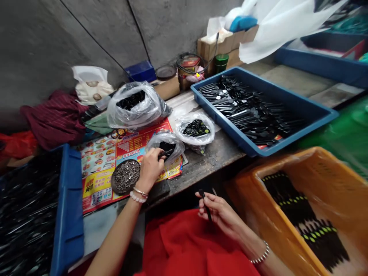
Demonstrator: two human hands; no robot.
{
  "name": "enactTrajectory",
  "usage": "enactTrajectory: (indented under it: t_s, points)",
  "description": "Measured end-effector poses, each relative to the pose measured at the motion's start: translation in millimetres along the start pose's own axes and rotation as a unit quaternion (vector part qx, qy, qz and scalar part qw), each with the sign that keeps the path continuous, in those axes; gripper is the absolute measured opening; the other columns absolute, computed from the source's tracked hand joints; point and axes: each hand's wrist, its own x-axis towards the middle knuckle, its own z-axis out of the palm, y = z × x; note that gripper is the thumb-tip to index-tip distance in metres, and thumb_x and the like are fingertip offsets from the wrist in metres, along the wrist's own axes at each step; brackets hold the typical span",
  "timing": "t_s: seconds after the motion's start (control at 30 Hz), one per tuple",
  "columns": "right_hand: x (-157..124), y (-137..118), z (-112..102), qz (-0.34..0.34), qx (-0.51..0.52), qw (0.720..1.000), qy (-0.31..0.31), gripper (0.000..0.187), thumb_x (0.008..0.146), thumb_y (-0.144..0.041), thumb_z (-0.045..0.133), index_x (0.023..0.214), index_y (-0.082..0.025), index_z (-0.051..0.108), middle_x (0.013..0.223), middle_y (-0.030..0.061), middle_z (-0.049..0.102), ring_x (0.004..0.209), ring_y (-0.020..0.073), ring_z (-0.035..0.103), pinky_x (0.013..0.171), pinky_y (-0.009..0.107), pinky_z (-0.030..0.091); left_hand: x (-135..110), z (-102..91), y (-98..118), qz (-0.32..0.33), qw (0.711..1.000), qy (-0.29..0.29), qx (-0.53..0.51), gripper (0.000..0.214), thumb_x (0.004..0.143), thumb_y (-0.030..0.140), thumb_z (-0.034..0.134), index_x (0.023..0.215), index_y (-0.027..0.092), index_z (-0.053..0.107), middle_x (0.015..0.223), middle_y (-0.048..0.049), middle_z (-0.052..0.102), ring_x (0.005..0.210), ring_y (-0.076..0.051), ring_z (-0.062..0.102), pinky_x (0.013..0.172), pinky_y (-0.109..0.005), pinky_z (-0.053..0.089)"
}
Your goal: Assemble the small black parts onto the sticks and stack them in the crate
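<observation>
My left hand (152,165) reaches into the mouth of a small clear plastic bag (178,150) that holds black parts (167,148). Its fingers are closed together at the parts, and what they pinch is hidden. Over my lap, my right hand (220,211) grips a slim black plastic piece (207,209) between thumb and fingers, its dark end pointing up. Just left of my left wrist is a round dark dish (117,187) full of small metal pieces (126,173). Another bag (211,136), with round black parts showing some yellow-green, stands beside the small one.
A blue tray (293,140) of long black pieces lies at the right rear. An orange bin (247,191) with rows of black and yellow-green pieces stands at my right. Another blue bin (71,214) is at left. A larger bag (156,101) stands on the printed sheet (100,165).
</observation>
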Motion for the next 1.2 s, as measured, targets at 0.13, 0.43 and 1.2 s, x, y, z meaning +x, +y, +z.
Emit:
enactTrajectory:
  t_s: [0.13, 0.43, 1.2]
  points:
    - [-1.7, -6.9, 2.4, 0.012, 0.03, 0.999, 0.012, 0.05, 0.061, -0.033, 0.094, 0.101, -0.012, 0.073, 0.074, 0.0014, 0.067, 0.066, 0.0117, 0.062, 0.07, 0.029, 0.058, 3.8, 0.4, -2.3, 0.012, 1.0, 0.006, 0.01, 0.02, 0.082, 0.019, 0.054, 0.094, 0.014, 0.068, 0.094, -0.0119, 0.071, 0.088, -0.028, 0.065, 0.079, -0.037, 0.049]
    - [1.1, -5.8, -6.8, 0.015, 0.057, 0.998, 0.013, 0.047, 0.064, -0.029, 0.093, 0.103, -0.012, 0.073, 0.074, 0.0007, 0.067, 0.067, 0.0119, 0.062, 0.074, 0.032, 0.058, 4.0, -7.9, -2.0, -0.022, 0.998, 0.057, -0.031, 0.017, 0.079, 0.027, 0.058, 0.089, 0.018, 0.069, 0.079, -0.0037, 0.073, 0.068, -0.021, 0.066, 0.066, -0.03, 0.048]
    - [-0.1, -1.2, -1.4, -0.017, -0.035, 0.999, 0.03, 0.048, 0.065, -0.038, 0.091, 0.102, -0.013, 0.073, 0.08, 0.0045, 0.07, 0.068, 0.0135, 0.065, 0.07, 0.028, 0.055, -42.0, -22.2, 40.9, -0.027, 0.954, -0.082, -0.286, 0.021, 0.08, 0.022, 0.057, 0.086, 0.016, 0.076, 0.084, -0.005, 0.077, 0.078, -0.022, 0.069, 0.073, -0.029, 0.052]
